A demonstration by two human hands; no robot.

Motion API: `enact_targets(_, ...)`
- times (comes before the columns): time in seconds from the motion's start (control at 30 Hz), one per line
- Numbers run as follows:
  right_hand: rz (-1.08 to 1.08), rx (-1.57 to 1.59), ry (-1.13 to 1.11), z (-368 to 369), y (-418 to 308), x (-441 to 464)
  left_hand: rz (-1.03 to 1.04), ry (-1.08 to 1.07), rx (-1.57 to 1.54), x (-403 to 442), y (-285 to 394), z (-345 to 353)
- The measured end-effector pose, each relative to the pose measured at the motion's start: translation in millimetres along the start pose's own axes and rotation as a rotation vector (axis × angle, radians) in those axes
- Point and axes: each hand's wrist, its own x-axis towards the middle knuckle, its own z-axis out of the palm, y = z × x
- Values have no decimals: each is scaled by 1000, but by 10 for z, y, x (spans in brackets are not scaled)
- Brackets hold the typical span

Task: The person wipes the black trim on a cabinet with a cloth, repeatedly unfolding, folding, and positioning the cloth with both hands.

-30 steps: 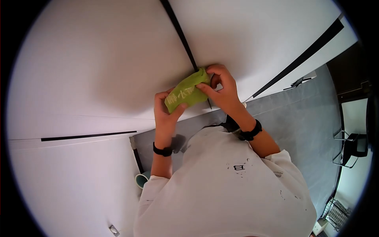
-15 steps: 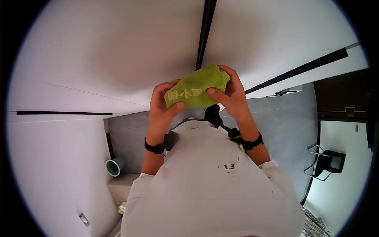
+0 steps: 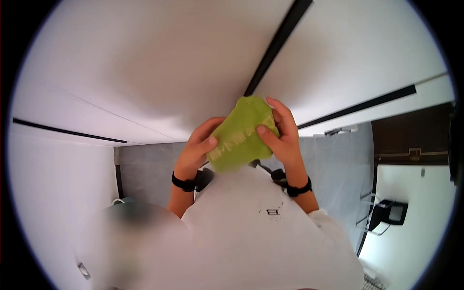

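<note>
A folded green cloth (image 3: 244, 121) with pale lettering across it is held in front of my chest. My left hand (image 3: 197, 144) grips its left edge, thumb on the near face and the other fingers partly behind it. On the opposite edge my right hand (image 3: 285, 139) has its thumb pressed on the cloth beside the lettering, and its fingers curl around the side. A black band circles each wrist. The cloth hides some of the fingertips.
White panels with long black strips (image 3: 278, 48) rise close in front of me. Grey floor (image 3: 328, 169) lies below. A black chair (image 3: 386, 215) with metal legs stands at the right. At the left, a teal bin (image 3: 126, 200) is partly covered by a blur.
The cloth is tilted more steeply and shows a taller face, lower and closer to my body. Both hands keep hold of it. The surrounding view has turned slightly.
</note>
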Motion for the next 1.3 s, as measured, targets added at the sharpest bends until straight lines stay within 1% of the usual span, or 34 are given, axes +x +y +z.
enact_targets(0.03, -35, -33, 1, 1, -3, -2, 39, 18, 3, -12, -31, -47)
enact_targets(0.07, -81, -54, -15, 77, -4, 14, 38, 5, -113, -95, -65, -160)
enact_targets(0.1, -36, -31, -15, 134, -17, 28, 42, -4, -219, -174, -77, -284)
enact_targets(0.17, 48, -5, -7, 197, -40, 47, 181, 2, -463, -207, -153, -327)
enact_targets(0.2, 95, -8, 12, 215, -42, 42, 188, -11, -484, -221, -91, -295)
enact_targets(0.23, 72, -34, 35, 245, -39, 40, 191, -26, -507, -237, -29, -241)
enact_targets(0.3, -19, -77, 60, 269, 11, 74, 128, 121, -534, -238, 105, -65)
enact_targets(0.33, -78, -93, 67, 275, 73, 76, 82, 121, -504, -215, 56, -51)
enact_targets(0.37, -68, -112, 59, 281, 49, 97, 30, 126, -481, -197, 34, -73)
enact_targets(0.4, -55, -134, 51, 287, 23, 118, 78, 155, -465, -237, 118, -135)
enact_targets(0.43, -66, -119, -2, 277, 57, 128, -130, 108, -119, -310, 177, -181)
enact_targets(0.47, -56, -215, -54, 262, 78, 170, -343, 66, 226, -371, 241, -223)
enact_targets(0.5, -58, -311, -93, 292, 87, 280, -305, 94, 241, -438, 261, -280)
enact_targets(0.53, -86, -303, -114, 393, 70, 408, -128, 155, 321, -529, 246, -343)
enact_targets(0.57, -104, -264, -240, 467, 50, 471, 40, 204, 401, -606, 221, -362)
enact_targets(0.6, -111, -231, -347, 523, 10, 485, 40, 193, 415, -686, 259, -328)
enact_targets(0.67, -168, -296, -407, 661, -34, 573, 186, 513, 294, -814, 294, -202)
enact_targets(0.7, -202, -351, -408, 724, -113, 565, 140, 454, 284, -899, 322, -117)
enact_targets(0.77, -231, -335, -426, 709, -122, 553, 90, 627, 627, -960, 504, -33)
enact_targets(0.8, -215, -346, -344, 686, -174, 577, 55, 552, 645, -932, 548, 8)
enact_targets(0.87, -330, -309, -445, 650, -306, 630, 116, 534, 725, -948, 637, 63)
enact_targets(0.9, -309, -304, -383, 591, -348, 639, 58, 400, 792, -950, 724, 59)
enact_targets(0.93, -366, -342, -373, 542, -393, 640, 22, 361, 804, -919, 789, 89)
enact_targets(0.97, -417, -375, -373, 507, -436, 608, 47, 299, 970, -911, 851, 135)
enact_targets(1.0, -389, -365, -344, 541, -502, 559, 79, 235, 1127, -979, 925, 145)
enact_targets(1.03, -416, -348, -268, 427, -533, 557, 50, 220, 1139, -931, 916, 200)
enact_targets(1.07, -458, -336, -196, 338, -551, 597, 168, 281, 1276, -836, 914, 230)
enact_targets(1.1, -542, -367, -73, 268, -551, 614, 294, 343, 1408, -726, 902, 267)
enact_targets(1.13, -541, -353, -62, 190, -570, 629, 285, 337, 1422, -606, 926, 327)
enact_targets(1.2, -671, -353, 231, 80, -642, 616, 368, 413, 1137, -403, 1034, 496)
enact_targets(1.23, -725, -400, 348, 66, -702, 605, 313, 390, 978, -309, 1102, 613)
enact_targets(1.27, -779, -432, 469, 23, -762, 617, 316, 408, 1002, -175, 1096, 676)
enact_targets(1.3, -849, -356, 586, 4, -813, 652, 318, 389, 1019, -103, 1143, 722)
